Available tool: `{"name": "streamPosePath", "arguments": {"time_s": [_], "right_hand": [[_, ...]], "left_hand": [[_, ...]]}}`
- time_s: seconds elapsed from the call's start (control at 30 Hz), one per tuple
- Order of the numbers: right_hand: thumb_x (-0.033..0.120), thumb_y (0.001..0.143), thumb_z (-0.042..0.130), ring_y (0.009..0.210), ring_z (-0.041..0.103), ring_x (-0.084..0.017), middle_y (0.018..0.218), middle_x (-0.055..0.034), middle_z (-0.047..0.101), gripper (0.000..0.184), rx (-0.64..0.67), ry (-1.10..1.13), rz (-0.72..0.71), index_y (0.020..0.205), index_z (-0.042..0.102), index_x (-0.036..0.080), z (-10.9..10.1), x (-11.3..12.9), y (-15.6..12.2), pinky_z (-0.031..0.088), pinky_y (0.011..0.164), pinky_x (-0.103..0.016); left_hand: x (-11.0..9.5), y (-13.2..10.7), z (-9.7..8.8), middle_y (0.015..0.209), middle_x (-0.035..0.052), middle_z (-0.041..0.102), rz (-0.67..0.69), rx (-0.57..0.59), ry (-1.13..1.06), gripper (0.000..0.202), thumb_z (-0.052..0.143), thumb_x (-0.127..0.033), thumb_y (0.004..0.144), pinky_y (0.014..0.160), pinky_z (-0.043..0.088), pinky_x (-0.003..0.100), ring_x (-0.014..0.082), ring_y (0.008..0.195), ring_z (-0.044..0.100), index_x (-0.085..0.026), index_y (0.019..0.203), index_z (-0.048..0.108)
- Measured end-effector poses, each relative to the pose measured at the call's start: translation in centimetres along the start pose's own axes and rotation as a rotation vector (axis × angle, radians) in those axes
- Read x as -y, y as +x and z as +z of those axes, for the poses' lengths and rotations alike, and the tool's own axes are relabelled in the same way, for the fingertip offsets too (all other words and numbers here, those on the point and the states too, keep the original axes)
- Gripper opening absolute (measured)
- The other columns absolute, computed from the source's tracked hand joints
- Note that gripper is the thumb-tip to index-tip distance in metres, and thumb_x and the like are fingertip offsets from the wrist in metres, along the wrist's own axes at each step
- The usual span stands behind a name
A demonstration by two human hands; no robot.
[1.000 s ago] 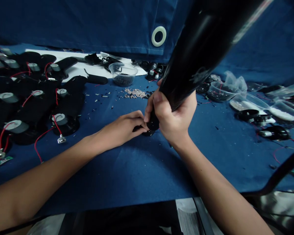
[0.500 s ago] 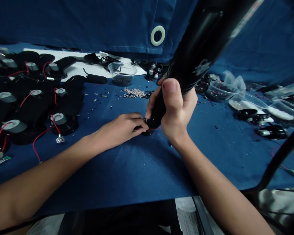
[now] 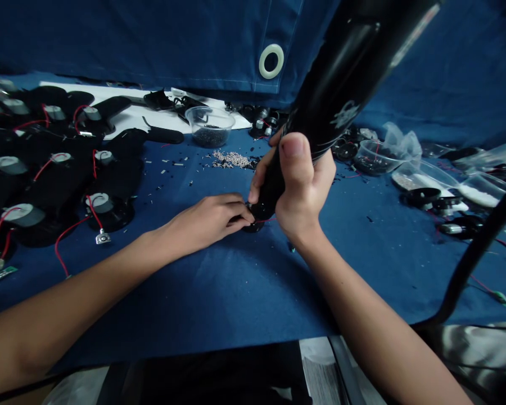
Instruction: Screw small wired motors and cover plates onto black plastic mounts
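My right hand (image 3: 301,188) is wrapped round a thick black electric screwdriver (image 3: 341,90), thumb lying along its body. The tool leans up to the right, and its lower end points down at a small round black part (image 3: 256,227) on the blue cloth. With fingertips pinched together, my left hand (image 3: 213,222) grips that part's left edge. A thin red wire (image 3: 269,220) comes out of the part toward my right wrist. The driver's tip and most of the part are hidden by my fingers and the tool.
Several black housings with motors (image 3: 25,215) and red wires fill the left side. A pile of small screws (image 3: 231,159) lies behind my hands, beside a clear tub (image 3: 209,126) of dark bits. More tubs (image 3: 369,156) stand at right, where a black cable (image 3: 468,270) hangs.
The screwdriver's upper end has tilted slightly left and my right hand has shifted a little with it. The black cable at right has swung. My left hand stays on the part.
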State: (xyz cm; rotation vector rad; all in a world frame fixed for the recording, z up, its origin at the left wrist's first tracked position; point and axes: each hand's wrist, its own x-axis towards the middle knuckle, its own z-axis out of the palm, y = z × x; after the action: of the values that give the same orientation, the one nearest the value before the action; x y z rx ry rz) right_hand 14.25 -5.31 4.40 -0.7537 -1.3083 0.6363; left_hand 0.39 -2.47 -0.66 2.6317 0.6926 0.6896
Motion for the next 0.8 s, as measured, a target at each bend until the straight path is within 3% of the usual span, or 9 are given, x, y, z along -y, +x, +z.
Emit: {"name": "streamPosePath", "arguments": {"time_s": [0.33,0.5,0.8], "right_hand": [[0.062,0.080,0.052,0.036,0.047,-0.010,0.049,0.0093,0.049,0.036,0.020,-0.023,-0.005,0.082,0.042,0.027,-0.18,-0.32,0.28,0.037,0.035,-0.025],[0.061,0.084,0.043,0.034,0.045,-0.011,0.049,0.0087,0.047,0.034,-0.050,-0.051,0.058,0.080,0.041,0.027,0.12,0.05,0.30,0.036,0.036,-0.025],[0.057,0.081,0.053,0.033,0.044,-0.011,0.047,0.0097,0.049,0.033,0.047,0.065,0.011,0.078,0.041,0.026,-0.22,-0.38,0.37,0.035,0.033,-0.025]], "left_hand": [[-0.05,-0.04,-0.09,0.099,0.0009,0.063,-0.012,0.013,-0.012,0.016,0.053,-0.025,0.092,0.083,0.048,0.024,0.0132,0.089,0.063,-0.021,0.096,0.067],[-0.21,0.05,-0.26,0.100,0.0020,0.064,0.000,0.014,-0.013,0.016,0.053,-0.023,0.092,0.084,0.049,0.025,0.0139,0.088,0.064,-0.020,0.097,0.068],[-0.35,0.03,-0.21,0.100,0.0021,0.065,-0.026,0.027,-0.009,0.019,0.051,-0.025,0.093,0.087,0.048,0.026,0.0147,0.091,0.063,-0.020,0.099,0.068]]}}
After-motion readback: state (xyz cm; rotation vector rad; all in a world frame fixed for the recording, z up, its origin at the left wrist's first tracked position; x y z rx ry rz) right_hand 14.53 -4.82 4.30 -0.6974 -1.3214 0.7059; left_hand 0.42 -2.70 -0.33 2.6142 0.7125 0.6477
